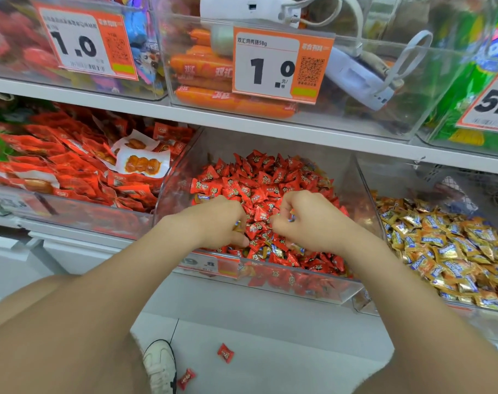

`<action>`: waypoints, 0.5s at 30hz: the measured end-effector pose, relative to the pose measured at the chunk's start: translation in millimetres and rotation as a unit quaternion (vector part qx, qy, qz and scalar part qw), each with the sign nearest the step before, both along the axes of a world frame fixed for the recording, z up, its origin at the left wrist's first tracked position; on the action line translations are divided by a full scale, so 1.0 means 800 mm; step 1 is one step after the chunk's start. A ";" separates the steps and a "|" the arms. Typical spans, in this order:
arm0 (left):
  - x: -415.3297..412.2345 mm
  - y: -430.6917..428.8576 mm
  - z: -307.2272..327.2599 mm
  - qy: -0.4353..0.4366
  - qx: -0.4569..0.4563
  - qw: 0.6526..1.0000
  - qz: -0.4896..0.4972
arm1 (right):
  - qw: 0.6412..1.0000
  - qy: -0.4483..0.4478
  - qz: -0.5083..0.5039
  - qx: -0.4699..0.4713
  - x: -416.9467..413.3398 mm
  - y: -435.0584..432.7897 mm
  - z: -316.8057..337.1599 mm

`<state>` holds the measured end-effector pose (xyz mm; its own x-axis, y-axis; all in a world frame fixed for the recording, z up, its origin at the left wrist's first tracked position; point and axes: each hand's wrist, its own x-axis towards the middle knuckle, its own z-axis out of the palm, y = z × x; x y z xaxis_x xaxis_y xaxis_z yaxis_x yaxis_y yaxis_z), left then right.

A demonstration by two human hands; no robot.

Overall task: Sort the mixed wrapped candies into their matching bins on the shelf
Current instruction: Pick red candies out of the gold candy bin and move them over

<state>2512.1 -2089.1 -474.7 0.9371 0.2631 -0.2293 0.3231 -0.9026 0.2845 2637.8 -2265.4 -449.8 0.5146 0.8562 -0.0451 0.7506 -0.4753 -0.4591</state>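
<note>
- Left hand (213, 223) and right hand (310, 220): fingers curled tight, each pinching what look like gold candies (276, 248) from among the red candies (259, 177).
- Step judged: culling strays from the middle bin (299, 285). The next move calls for lifting clear and carrying right to the gold bin (367, 194).
- Clear bin walls stand between; the shelf (270, 129) overhead limits lift. Two dropped pieces (225, 353) lie on the floor (284, 336).

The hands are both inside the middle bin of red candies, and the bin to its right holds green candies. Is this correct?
Not quite. In the head view the left hand and right hand are both in the middle bin of red candies, but the right bin holds gold candies with blue labels, not green ones.
</note>
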 end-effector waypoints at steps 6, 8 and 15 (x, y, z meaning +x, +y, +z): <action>0.010 -0.008 -0.004 0.029 0.058 0.998 0.000 | 0.995 -0.024 0.063 -0.069 -0.001 0.006 -0.015; 0.011 -0.010 -0.004 0.033 0.062 0.998 -0.002 | 0.989 -0.067 0.066 -0.116 0.002 0.006 -0.022; 0.005 -0.011 -0.001 0.003 0.039 0.999 -0.013 | 0.955 -0.200 0.063 -0.211 0.000 0.005 -0.034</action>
